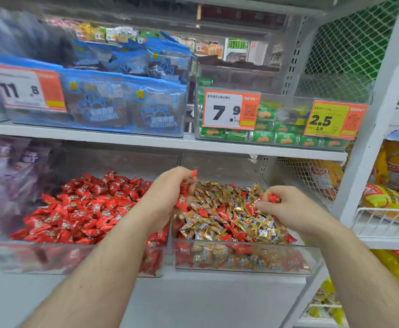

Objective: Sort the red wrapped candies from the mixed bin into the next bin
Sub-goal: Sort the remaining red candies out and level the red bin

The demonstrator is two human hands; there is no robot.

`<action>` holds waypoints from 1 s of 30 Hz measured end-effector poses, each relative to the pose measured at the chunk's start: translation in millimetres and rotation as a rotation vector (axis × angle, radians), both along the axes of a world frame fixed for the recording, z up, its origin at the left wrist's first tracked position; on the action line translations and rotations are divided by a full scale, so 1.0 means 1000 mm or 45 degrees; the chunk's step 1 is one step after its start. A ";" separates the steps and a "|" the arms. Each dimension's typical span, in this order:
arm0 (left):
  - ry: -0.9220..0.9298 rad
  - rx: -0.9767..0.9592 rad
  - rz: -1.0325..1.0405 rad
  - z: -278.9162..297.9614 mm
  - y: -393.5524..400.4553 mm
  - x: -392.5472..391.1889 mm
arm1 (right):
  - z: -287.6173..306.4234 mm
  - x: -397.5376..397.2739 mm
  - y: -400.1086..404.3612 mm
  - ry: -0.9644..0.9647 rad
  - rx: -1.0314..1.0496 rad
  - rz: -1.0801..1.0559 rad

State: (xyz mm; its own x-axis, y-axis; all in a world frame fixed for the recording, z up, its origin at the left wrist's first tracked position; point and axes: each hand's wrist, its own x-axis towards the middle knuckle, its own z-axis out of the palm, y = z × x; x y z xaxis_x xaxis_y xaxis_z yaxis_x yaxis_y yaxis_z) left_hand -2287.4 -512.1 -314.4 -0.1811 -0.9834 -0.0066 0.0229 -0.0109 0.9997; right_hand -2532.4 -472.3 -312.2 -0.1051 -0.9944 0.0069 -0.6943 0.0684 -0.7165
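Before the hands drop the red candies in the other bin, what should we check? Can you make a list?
1. Left hand holds red candies: ok, several red wrappers show in its grip.
2. Right hand holds a red candy: ok, pinched at its fingertips.
3. No gold candy caught in either grip: cannot tell, the fingers hide part of each handful.
4. Red bin has room: ok, though it is piled high.
5. Left hand is over the red bin: not ok, it is over the mixed bin's left edge.
6. Mixed bin is finished: not ok, red wrappers remain among the gold.
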 end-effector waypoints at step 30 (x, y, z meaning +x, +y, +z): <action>-0.355 -0.205 0.571 -0.025 -0.012 0.113 | 0.018 0.182 -0.048 -0.938 0.148 0.155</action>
State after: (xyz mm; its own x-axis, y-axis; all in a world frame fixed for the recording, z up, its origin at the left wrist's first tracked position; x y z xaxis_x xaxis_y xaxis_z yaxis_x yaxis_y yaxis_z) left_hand -2174.7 -523.7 -339.0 0.2432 -0.9562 0.1629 -0.2761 0.0928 0.9566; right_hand -2350.1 -520.0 -294.1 0.0686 -0.9893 -0.1287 -0.0458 0.1258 -0.9910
